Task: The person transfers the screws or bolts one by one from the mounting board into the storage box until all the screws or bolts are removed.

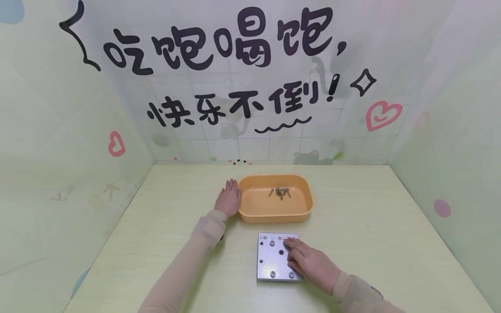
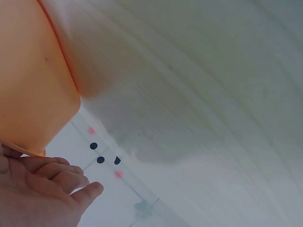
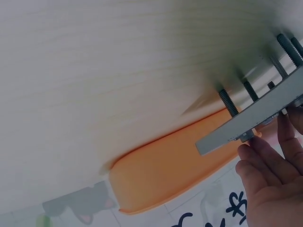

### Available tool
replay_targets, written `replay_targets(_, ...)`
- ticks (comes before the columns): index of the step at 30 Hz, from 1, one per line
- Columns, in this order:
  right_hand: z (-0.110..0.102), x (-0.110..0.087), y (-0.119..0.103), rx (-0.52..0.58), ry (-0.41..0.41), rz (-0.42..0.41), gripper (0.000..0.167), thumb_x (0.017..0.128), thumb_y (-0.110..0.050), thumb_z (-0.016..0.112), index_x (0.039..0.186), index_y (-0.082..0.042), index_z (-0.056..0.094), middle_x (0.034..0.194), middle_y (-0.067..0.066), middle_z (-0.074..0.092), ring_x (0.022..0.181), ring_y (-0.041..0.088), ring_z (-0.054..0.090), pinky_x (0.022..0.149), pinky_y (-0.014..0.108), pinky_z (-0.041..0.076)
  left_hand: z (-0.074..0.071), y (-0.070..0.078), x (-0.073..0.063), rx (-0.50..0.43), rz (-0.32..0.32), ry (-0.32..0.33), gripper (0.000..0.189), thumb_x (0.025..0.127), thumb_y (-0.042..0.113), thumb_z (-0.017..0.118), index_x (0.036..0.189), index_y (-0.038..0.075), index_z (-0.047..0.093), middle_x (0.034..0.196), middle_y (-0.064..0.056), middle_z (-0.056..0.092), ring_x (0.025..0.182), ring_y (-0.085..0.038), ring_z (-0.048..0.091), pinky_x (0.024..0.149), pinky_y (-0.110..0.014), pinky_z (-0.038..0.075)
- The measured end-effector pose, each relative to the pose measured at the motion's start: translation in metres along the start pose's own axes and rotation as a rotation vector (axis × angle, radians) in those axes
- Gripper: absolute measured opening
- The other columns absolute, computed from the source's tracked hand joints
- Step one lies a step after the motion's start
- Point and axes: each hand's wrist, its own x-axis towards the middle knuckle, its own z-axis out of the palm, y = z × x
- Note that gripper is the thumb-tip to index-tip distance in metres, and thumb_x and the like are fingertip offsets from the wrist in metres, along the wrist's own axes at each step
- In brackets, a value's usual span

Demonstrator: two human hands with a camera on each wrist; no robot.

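My left hand (image 1: 229, 200) rests against the left side of an orange plastic tray (image 1: 275, 219), its fingers loosely extended along the rim. In the tray lie several loose bolts (image 1: 282, 192). Nearer to me is a square metal plate (image 1: 267, 256) with drilled holes and bolts through it. Over the plate's far right part, my right hand (image 1: 315, 266) has its fingers bent down around a bolt head that they mostly hide. In the right wrist view, threaded shanks (image 3: 228, 102) stick out from the plate's underside, and fingertips (image 3: 245, 152) sit close to a bolt head (image 3: 247, 136).
A pale wood-grain table (image 1: 391, 243) carries the tray and plate. Printed walls enclose it, with the back wall (image 1: 270, 150) behind the tray and side walls at left and right. The plate stands close in front of the tray.
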Motion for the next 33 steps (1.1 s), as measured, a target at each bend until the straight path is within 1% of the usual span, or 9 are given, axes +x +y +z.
replay_targets(6,0.001,0.000,0.000,-0.092,0.029,-0.068,0.022,0.081,-0.019,0.080,0.091,-0.011,0.062,0.124,0.015,0.067,0.115,0.026,0.066,0.095,0.033,0.055,0.000,0.000,-0.001,0.001,-0.009,-0.001,0.057,0.108,0.027,0.022,0.152,-0.009,0.021,0.161,-0.025,0.019,0.151,-0.037,0.015,0.124,-0.051,0.018)
replay_targets(12,0.002,-0.002,0.000,-0.128,-0.002,-0.080,0.019,0.086,-0.022,0.076,0.093,-0.011,0.061,0.126,0.015,0.066,0.117,0.025,0.065,0.096,0.033,0.055,0.001,0.001,-0.002,0.001,-0.018,0.003,0.057,0.108,0.027,0.022,0.153,-0.008,0.022,0.161,-0.024,0.019,0.152,-0.036,0.015,0.124,-0.051,0.018)
replay_targets(15,0.003,-0.003,0.001,-0.148,0.004,-0.092,0.018,0.088,-0.023,0.073,0.093,-0.011,0.061,0.126,0.015,0.066,0.117,0.025,0.065,0.096,0.033,0.054,0.002,0.001,-0.002,0.001,-0.018,0.005,0.057,0.108,0.027,0.022,0.153,-0.008,0.022,0.161,-0.024,0.020,0.152,-0.036,0.015,0.124,-0.051,0.018)
replay_targets(18,0.005,-0.005,0.002,-0.163,0.023,-0.109,0.017,0.097,-0.026,0.064,0.092,-0.011,0.060,0.125,0.015,0.067,0.117,0.025,0.065,0.097,0.033,0.054,0.003,0.000,-0.002,0.001,-0.016,0.007,0.057,0.108,0.027,0.023,0.153,-0.008,0.022,0.161,-0.024,0.020,0.152,-0.036,0.016,0.123,-0.051,0.019)
replay_targets(21,0.007,-0.006,0.003,-0.166,0.036,-0.120,0.023,0.104,-0.029,0.051,0.093,-0.010,0.059,0.124,0.016,0.066,0.117,0.026,0.065,0.098,0.034,0.054,0.003,0.000,-0.002,0.001,-0.014,0.011,0.057,0.108,0.026,0.023,0.152,-0.009,0.023,0.161,-0.025,0.020,0.151,-0.036,0.016,0.123,-0.052,0.019)
replay_targets(23,0.007,-0.006,0.003,-0.164,0.038,-0.123,0.027,0.105,-0.029,0.045,0.093,-0.009,0.059,0.124,0.016,0.066,0.118,0.027,0.064,0.098,0.034,0.053,0.003,0.000,-0.003,0.001,-0.013,0.013,0.056,0.108,0.026,0.023,0.152,-0.009,0.023,0.161,-0.025,0.021,0.151,-0.036,0.016,0.123,-0.052,0.019)
replay_targets(25,0.005,-0.006,0.002,-0.160,0.037,-0.118,0.025,0.104,-0.028,0.048,0.094,-0.009,0.059,0.125,0.016,0.066,0.118,0.028,0.064,0.099,0.035,0.053,0.003,0.001,-0.003,0.000,-0.013,0.016,0.056,0.108,0.026,0.024,0.152,-0.009,0.023,0.161,-0.025,0.021,0.151,-0.036,0.017,0.123,-0.052,0.020)
replay_targets(29,0.000,-0.004,0.000,-0.143,0.039,-0.096,0.017,0.098,-0.025,0.061,0.096,-0.008,0.060,0.127,0.016,0.065,0.119,0.029,0.063,0.099,0.036,0.053,0.003,0.001,-0.004,0.000,-0.016,0.021,0.056,0.108,0.026,0.023,0.152,-0.008,0.023,0.161,-0.024,0.021,0.151,-0.036,0.016,0.123,-0.052,0.019)
replay_targets(33,-0.010,0.003,-0.002,-0.033,0.050,-0.062,0.017,0.089,-0.018,0.071,0.096,-0.008,0.059,0.127,0.018,0.065,0.121,0.031,0.062,0.099,0.038,0.053,0.003,0.002,-0.005,-0.003,-0.016,0.022,0.056,0.108,0.026,0.024,0.152,-0.009,0.023,0.161,-0.024,0.020,0.151,-0.036,0.016,0.123,-0.052,0.019)
